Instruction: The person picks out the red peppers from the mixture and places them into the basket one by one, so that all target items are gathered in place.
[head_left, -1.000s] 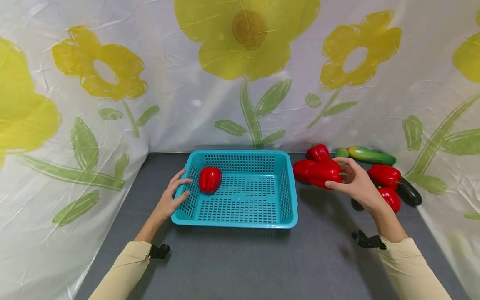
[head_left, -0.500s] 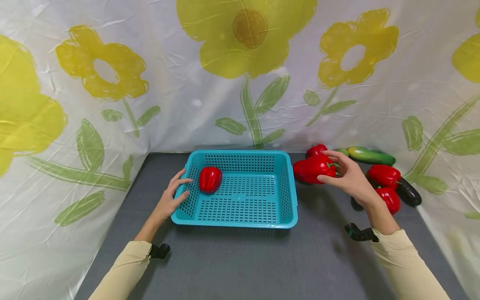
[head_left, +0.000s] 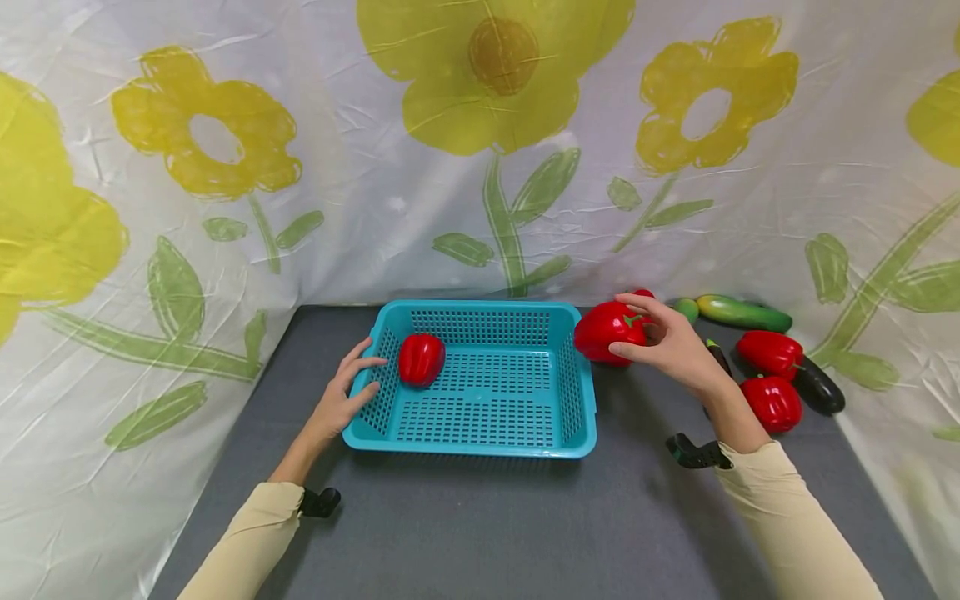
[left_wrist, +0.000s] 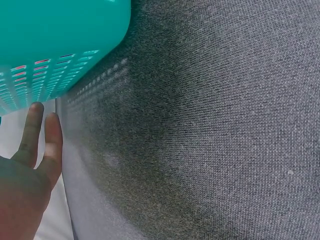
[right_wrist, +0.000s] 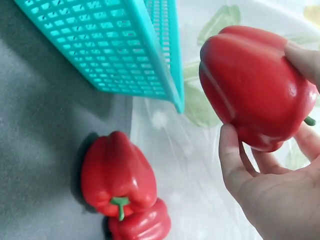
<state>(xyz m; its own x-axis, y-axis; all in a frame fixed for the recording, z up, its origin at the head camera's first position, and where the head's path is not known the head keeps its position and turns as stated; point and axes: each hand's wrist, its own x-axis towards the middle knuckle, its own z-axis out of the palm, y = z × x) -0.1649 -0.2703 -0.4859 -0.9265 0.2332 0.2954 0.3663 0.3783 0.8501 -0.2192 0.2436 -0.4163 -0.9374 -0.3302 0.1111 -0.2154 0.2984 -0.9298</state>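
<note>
My right hand [head_left: 678, 348] holds a glossy red bell pepper [head_left: 603, 333] between thumb and fingers, its green stem toward the palm. In the head view this pepper overlaps the right rim of the turquoise basket [head_left: 480, 451]; the right wrist view shows it raised above the table. My left hand [head_left: 339, 406] rests at the basket's left rim, fingers extended. Inside the basket, at the left, lies another red bell pepper [head_left: 422, 360]. Two more bell peppers show in the right wrist view, one on the table [right_wrist: 117, 175] beside the basket and one just behind it [right_wrist: 142, 222].
To the right lie two red bell peppers [head_left: 771, 403], a dark eggplant [head_left: 819, 385] and a green cucumber [head_left: 744, 312]. A second, partly hidden eggplant [head_left: 717, 354] lies behind my right wrist. A flower-printed sheet [head_left: 390, 208] hangs behind the grey table [head_left: 480, 525].
My right hand has moved left with the held bell pepper, from over the other peppers to the basket's right rim. The left hand has stayed in place.
</note>
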